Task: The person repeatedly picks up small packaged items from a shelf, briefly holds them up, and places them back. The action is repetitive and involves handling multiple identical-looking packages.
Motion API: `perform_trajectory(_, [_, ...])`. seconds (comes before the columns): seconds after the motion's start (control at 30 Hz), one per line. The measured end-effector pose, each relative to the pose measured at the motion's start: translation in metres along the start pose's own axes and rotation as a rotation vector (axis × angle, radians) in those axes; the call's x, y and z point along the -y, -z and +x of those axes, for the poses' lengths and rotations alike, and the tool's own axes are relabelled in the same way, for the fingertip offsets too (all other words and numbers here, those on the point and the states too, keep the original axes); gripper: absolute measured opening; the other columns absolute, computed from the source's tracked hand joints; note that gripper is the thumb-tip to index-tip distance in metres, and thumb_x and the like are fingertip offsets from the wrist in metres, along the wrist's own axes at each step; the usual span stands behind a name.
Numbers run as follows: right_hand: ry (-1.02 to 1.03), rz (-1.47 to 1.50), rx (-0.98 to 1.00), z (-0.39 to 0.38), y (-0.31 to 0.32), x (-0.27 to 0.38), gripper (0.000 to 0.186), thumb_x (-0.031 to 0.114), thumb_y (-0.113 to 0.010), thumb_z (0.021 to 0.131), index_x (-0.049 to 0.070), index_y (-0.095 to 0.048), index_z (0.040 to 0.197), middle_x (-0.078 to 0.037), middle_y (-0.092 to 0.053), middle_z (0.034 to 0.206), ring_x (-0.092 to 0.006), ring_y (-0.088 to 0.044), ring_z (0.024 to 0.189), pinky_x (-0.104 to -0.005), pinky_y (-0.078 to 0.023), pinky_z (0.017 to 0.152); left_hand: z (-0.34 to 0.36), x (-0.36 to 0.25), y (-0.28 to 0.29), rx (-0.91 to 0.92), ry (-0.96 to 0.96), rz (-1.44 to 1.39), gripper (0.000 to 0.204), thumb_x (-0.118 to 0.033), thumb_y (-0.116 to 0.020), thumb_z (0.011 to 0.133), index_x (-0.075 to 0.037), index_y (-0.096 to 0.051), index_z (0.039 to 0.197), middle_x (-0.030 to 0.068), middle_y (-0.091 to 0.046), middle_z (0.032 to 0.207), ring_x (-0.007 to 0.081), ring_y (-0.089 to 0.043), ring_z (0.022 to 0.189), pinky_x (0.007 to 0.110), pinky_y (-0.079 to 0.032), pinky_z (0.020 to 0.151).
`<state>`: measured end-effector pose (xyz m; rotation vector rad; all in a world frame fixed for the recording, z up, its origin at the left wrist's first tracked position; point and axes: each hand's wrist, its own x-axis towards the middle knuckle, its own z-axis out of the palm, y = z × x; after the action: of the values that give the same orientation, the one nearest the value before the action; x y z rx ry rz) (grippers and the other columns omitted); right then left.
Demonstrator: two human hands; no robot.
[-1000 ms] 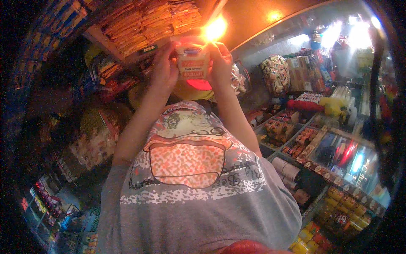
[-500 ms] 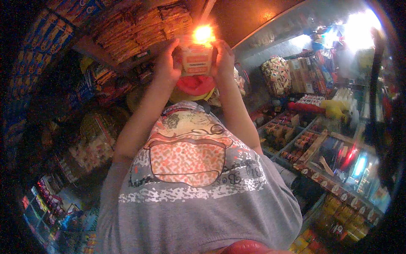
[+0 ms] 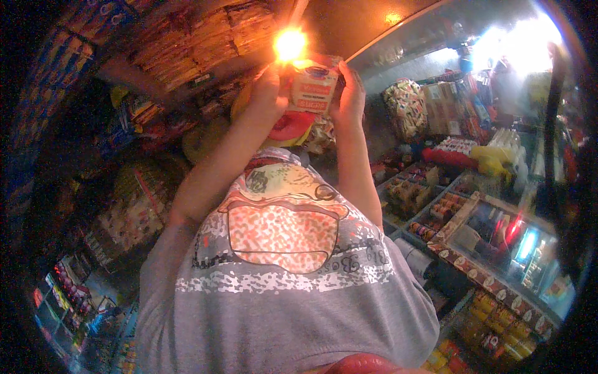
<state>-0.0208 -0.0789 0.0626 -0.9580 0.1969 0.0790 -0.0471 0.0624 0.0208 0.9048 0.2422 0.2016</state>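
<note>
Both hands are raised high in the middle of the view around a pale, squarish packet (image 3: 314,90) with red and blue print, tilted slightly. My left hand (image 3: 271,87) grips its left side, just below a glaring orange bulb (image 3: 290,45). My right hand (image 3: 349,90) grips the packet's right side, with the fingertips near its upper corner. Under the packet shows a red and yellow rounded item (image 3: 286,128), partly hidden by my left wrist. My printed grey shirt (image 3: 286,305) fills the lower middle.
Stacked orange packs (image 3: 199,34) line the shelf at upper left. On the right are a cardboard box (image 3: 441,109), a patterned bundle (image 3: 405,106), divided trays of small goods (image 3: 423,212) and a glass-topped case (image 3: 498,230). A round woven container (image 3: 134,193) stands at left.
Both hands and the packet have shifted to the right, and the packet now leans slightly. My left forearm crosses further toward the middle.
</note>
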Motion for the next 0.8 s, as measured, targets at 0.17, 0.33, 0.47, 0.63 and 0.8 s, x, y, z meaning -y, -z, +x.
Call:
perform_trajectory(0.17, [0.024, -0.019, 0.028, -0.009, -0.014, 0.004, 0.009, 0.012, -0.055, 0.081, 0.004, -0.056, 0.080, -0.004, -0.058, 0.076, -0.0155, -0.056, 0.068, -0.0284, -0.046, 0.063, -0.004, -0.010, 0.002, 0.114, 0.186, -0.477, 0.021, -0.016, -0.054, 0.082, -0.006, -0.054, 0.102, 0.0053, -0.059, 0.094, 0.0176, -0.056, 0.087, 0.032, -0.047, 0.081])
perform_trajectory(0.33, [0.030, 0.024, 0.076, -0.007, -0.021, -0.001, 0.011, 0.012, -0.054, 0.081, 0.002, -0.058, 0.078, -0.007, -0.061, 0.076, -0.0178, -0.058, 0.065, -0.0300, -0.048, 0.060, 0.000, -0.021, -0.002, -0.097, 0.264, -0.497, 0.024, -0.015, -0.059, 0.079, -0.005, -0.055, 0.100, 0.0057, -0.059, 0.097, 0.0184, -0.057, 0.090, 0.033, -0.047, 0.081])
perform_trajectory(0.47, [0.028, 0.040, 0.130, -0.013, -0.031, 0.001, 0.012, 0.012, -0.054, 0.081, 0.001, -0.059, 0.080, -0.009, -0.062, 0.080, -0.0181, -0.058, 0.068, -0.0303, -0.049, 0.062, 0.002, -0.020, 0.006, -0.012, 0.184, -0.470, 0.025, -0.015, -0.061, 0.077, -0.005, -0.056, 0.099, 0.0072, -0.060, 0.098, 0.0193, -0.057, 0.090, 0.034, -0.046, 0.083])
perform_trajectory(0.63, [0.008, 0.003, 0.106, -0.010, -0.034, -0.006, 0.011, 0.012, -0.056, 0.080, 0.002, -0.059, 0.082, -0.007, -0.061, 0.079, -0.0160, -0.057, 0.068, -0.0287, -0.048, 0.063, 0.008, -0.022, 0.016, -0.014, 0.265, -0.504, 0.026, -0.015, -0.062, 0.076, -0.004, -0.056, 0.099, 0.0075, -0.060, 0.098, 0.0215, -0.057, 0.090, 0.036, -0.046, 0.083])
perform_trajectory(0.8, [-0.011, 0.006, 0.121, -0.004, -0.030, -0.018, 0.008, 0.012, -0.057, 0.080, 0.005, -0.059, 0.082, -0.003, -0.059, 0.076, -0.0127, -0.055, 0.065, -0.0261, -0.047, 0.059, -0.002, -0.031, 0.013, -0.132, 0.241, -0.428, 0.029, -0.020, -0.062, 0.076, -0.006, -0.056, 0.100, 0.0075, -0.060, 0.099, 0.0236, -0.057, 0.091, 0.039, -0.045, 0.084])
